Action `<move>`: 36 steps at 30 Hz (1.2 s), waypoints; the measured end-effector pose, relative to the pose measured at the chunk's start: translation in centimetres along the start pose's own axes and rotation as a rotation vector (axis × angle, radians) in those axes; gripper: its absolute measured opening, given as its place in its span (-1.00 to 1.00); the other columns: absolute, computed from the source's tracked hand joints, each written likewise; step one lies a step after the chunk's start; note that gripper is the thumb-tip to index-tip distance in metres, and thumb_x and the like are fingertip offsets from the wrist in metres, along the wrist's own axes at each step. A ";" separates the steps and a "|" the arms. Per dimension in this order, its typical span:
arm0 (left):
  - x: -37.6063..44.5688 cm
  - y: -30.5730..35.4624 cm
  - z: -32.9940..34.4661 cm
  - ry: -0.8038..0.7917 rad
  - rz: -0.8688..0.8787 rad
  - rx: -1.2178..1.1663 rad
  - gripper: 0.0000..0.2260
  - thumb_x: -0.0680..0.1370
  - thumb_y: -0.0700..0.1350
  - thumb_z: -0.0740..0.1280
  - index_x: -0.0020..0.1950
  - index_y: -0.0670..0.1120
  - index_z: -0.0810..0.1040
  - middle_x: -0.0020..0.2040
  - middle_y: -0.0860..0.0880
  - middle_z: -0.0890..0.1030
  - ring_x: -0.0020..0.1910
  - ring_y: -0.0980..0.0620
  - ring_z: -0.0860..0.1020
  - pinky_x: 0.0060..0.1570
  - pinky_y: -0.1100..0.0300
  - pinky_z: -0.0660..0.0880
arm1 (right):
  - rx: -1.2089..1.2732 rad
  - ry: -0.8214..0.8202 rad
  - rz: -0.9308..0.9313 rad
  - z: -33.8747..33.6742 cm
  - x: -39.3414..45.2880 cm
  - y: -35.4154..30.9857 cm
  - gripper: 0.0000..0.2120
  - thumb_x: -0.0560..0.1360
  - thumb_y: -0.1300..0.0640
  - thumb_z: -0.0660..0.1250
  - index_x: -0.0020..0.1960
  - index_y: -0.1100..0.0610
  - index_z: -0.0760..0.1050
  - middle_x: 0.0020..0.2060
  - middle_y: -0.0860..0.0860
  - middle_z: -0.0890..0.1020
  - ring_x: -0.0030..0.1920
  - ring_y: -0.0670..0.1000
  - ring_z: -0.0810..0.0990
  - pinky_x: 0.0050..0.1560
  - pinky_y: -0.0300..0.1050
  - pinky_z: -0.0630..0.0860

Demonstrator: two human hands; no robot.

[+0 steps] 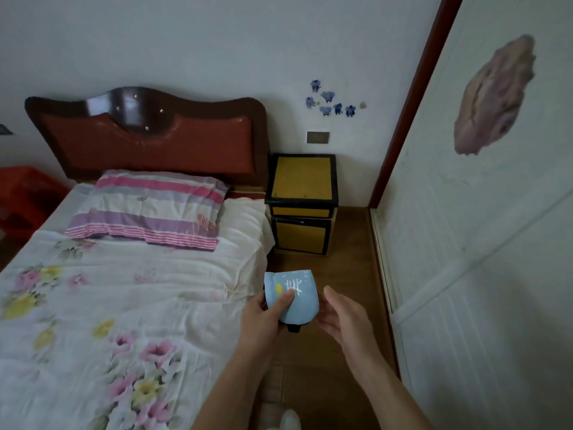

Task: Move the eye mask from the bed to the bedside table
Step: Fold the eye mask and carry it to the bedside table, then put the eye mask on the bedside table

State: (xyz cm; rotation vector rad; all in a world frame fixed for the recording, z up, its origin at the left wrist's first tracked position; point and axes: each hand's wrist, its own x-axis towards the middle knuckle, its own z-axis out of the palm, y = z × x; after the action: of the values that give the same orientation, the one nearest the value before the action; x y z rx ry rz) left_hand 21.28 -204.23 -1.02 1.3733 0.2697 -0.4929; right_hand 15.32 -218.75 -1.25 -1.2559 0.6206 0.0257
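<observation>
Your left hand (263,315) holds the eye mask (294,297), thumb pressed on its pale blue front and fingers curled behind it, so the mask is off the bed (124,290) and up in the air over the wooden floor (341,274), just beside the bed's near edge. The mask looks folded or bunched, with white marks and a small yellow shape on its face, and a dark bit of strap shows under it. Your right hand (341,315) sits at the mask's right edge, fingers loosely spread and open; you cannot tell whether it touches the fabric. The bedside table (302,178), yellow with black edging, stands well ahead of your hands, against the wall next to the headboard (155,141). A striped pillow (148,209) lies at the head of the flowered sheet.
</observation>
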 end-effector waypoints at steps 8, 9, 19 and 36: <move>11.8 3.6 4.2 -0.038 -0.035 0.066 -0.80 0.48 -0.10 0.49 0.07 -0.12 0.66 -0.03 -0.18 0.74 -0.09 -0.13 0.72 -0.31 0.10 0.64 | 0.090 0.081 0.063 -0.4 11.6 -3.5 -0.78 0.48 -0.11 0.40 -0.03 0.00 0.68 -0.12 0.01 0.78 -0.06 0.00 0.75 -0.02 -0.09 0.61; 13.3 4.1 5.0 -0.039 -0.036 0.069 -0.81 0.48 -0.10 0.48 0.06 -0.12 0.66 -0.04 -0.19 0.74 -0.13 -0.11 0.72 -0.38 0.14 0.61 | 0.095 0.085 0.067 -0.8 13.2 -4.1 -0.78 0.50 -0.10 0.39 -0.01 0.02 0.68 -0.12 0.01 0.78 -0.06 0.01 0.75 0.02 -0.07 0.60; 29.5 10.8 15.6 -0.025 -0.045 0.069 -0.68 0.39 -0.02 0.53 0.09 -0.13 0.66 0.00 -0.16 0.74 0.00 -0.15 0.70 0.00 -0.11 0.64 | 0.080 0.036 0.052 -5.3 32.0 -14.5 -0.78 0.54 -0.05 0.36 0.03 0.07 0.67 -0.08 0.06 0.77 -0.03 0.03 0.74 0.05 -0.02 0.61; 49.4 17.6 22.1 0.083 -0.113 -0.002 -0.72 0.46 -0.15 0.51 0.12 -0.20 0.63 0.01 -0.18 0.74 -0.03 -0.11 0.71 -0.17 0.10 0.65 | -0.042 0.009 0.083 -6.0 52.8 -23.3 -0.84 0.55 -0.07 0.35 0.00 -0.02 0.63 -0.13 -0.08 0.76 -0.06 -0.06 0.74 0.01 -0.09 0.58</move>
State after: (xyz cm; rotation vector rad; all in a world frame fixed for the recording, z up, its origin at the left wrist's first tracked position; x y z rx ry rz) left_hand 70.48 -232.56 -4.44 1.3830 0.4171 -0.5301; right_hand 65.05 -248.30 -5.57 -1.2706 0.6827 0.1020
